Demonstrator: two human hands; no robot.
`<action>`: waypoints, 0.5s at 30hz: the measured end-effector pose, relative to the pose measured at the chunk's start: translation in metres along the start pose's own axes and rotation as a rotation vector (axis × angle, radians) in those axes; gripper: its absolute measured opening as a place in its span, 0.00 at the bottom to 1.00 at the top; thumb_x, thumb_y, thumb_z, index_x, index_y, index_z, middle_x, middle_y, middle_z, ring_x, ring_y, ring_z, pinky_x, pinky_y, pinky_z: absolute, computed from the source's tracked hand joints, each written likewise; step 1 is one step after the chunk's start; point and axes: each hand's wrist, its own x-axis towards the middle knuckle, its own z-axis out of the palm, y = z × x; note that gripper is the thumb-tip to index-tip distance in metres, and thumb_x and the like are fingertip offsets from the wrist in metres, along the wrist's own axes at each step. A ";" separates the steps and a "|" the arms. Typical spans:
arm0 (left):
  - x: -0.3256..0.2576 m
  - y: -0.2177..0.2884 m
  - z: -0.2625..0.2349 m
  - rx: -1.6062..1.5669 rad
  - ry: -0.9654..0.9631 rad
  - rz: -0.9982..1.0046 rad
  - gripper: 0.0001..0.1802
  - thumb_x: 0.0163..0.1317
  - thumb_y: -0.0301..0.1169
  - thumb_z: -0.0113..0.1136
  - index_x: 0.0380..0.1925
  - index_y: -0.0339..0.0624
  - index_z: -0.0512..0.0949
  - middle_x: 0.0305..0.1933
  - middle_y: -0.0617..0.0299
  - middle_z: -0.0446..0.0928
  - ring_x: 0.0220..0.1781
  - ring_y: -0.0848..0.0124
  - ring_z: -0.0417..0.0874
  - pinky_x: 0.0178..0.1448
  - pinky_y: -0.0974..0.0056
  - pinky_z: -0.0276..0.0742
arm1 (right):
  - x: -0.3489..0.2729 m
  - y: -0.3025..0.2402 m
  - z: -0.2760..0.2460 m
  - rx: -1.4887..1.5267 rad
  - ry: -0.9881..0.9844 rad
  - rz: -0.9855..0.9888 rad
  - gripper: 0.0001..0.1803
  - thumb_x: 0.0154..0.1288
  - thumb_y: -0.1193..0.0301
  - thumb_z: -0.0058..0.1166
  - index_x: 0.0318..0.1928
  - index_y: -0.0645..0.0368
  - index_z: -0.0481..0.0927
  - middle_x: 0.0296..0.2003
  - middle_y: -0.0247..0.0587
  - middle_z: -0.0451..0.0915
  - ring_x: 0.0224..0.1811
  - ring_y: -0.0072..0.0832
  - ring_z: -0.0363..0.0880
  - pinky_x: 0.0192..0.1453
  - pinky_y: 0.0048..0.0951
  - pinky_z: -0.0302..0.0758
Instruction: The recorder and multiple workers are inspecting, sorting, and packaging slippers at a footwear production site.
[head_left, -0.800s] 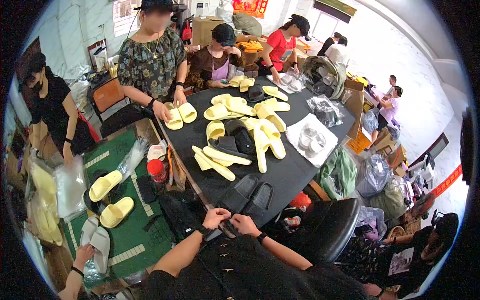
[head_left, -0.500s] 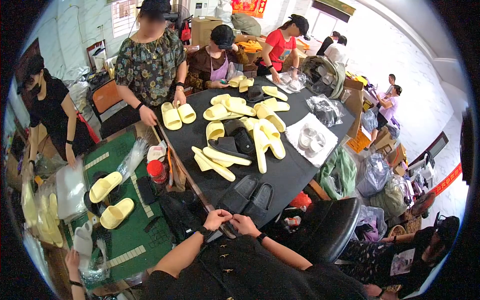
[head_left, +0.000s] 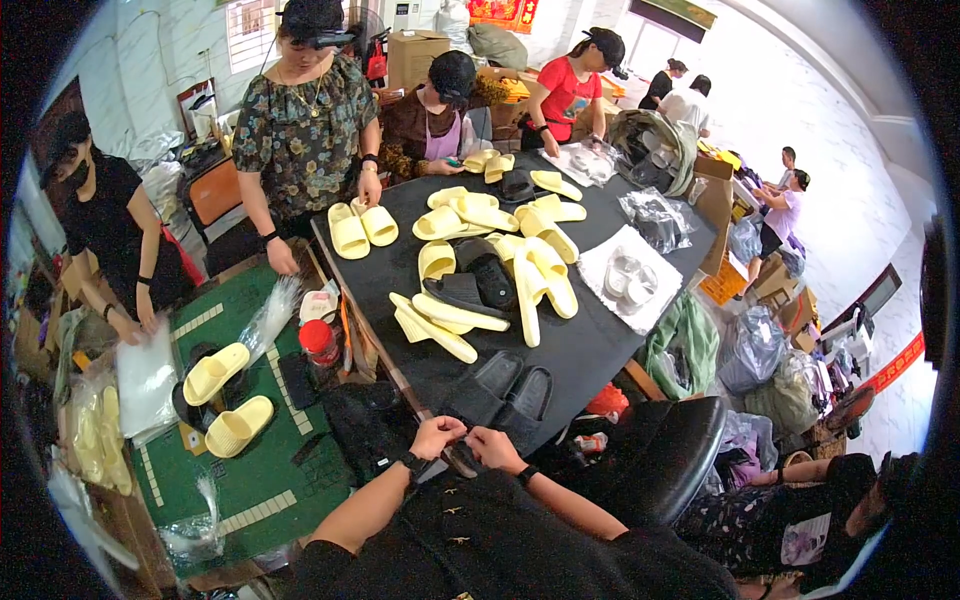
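My left hand and my right hand are close together at the near edge of the black-topped table. Fingers on both are pinched; whatever lies between them is too small to make out. Just beyond my hands lies a pair of black slide sandals, one left and one right. Farther in, a loose heap of pale yellow slides surrounds a black slide. Another yellow pair sits at the far left corner, by the hand of a co-worker in a floral top.
On the left, a green table holds yellow slides, clear plastic bags and a red-lidded jar. A black chair stands close at my right. White wrapping with round pieces lies on the table's right side. Several co-workers surround the tables.
My hands stay pinched in nearly the same place. At lower left, another person's hand and the grey slide have gone from view. The person in black at left has brought both hands to the plastic bags.
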 end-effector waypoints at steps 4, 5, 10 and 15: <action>0.000 0.005 0.002 0.009 0.010 -0.010 0.08 0.59 0.31 0.62 0.36 0.39 0.79 0.30 0.69 0.78 0.29 0.81 0.74 0.34 0.73 0.70 | 0.000 0.003 0.000 -0.034 -0.001 -0.033 0.11 0.67 0.66 0.47 0.32 0.61 0.74 0.18 0.34 0.75 0.17 0.22 0.74 0.22 0.26 0.71; -0.001 0.007 0.003 0.016 0.000 -0.020 0.08 0.59 0.31 0.62 0.36 0.39 0.79 0.31 0.68 0.78 0.30 0.80 0.74 0.34 0.72 0.70 | 0.000 0.005 -0.001 -0.055 0.008 -0.063 0.11 0.67 0.66 0.48 0.32 0.61 0.74 0.18 0.34 0.75 0.17 0.22 0.74 0.22 0.26 0.71; 0.005 -0.005 0.000 -0.033 -0.021 -0.019 0.09 0.59 0.31 0.62 0.36 0.37 0.78 0.32 0.67 0.78 0.31 0.79 0.75 0.36 0.71 0.71 | 0.001 0.007 0.000 -0.051 0.005 -0.052 0.11 0.67 0.66 0.48 0.34 0.61 0.74 0.19 0.34 0.76 0.17 0.22 0.75 0.23 0.26 0.71; 0.006 -0.002 0.003 -0.055 -0.017 -0.010 0.09 0.60 0.30 0.61 0.36 0.37 0.78 0.34 0.65 0.79 0.35 0.77 0.77 0.40 0.71 0.73 | 0.004 0.008 -0.004 -0.059 -0.006 -0.042 0.11 0.67 0.66 0.48 0.34 0.61 0.75 0.20 0.34 0.76 0.18 0.22 0.75 0.23 0.26 0.72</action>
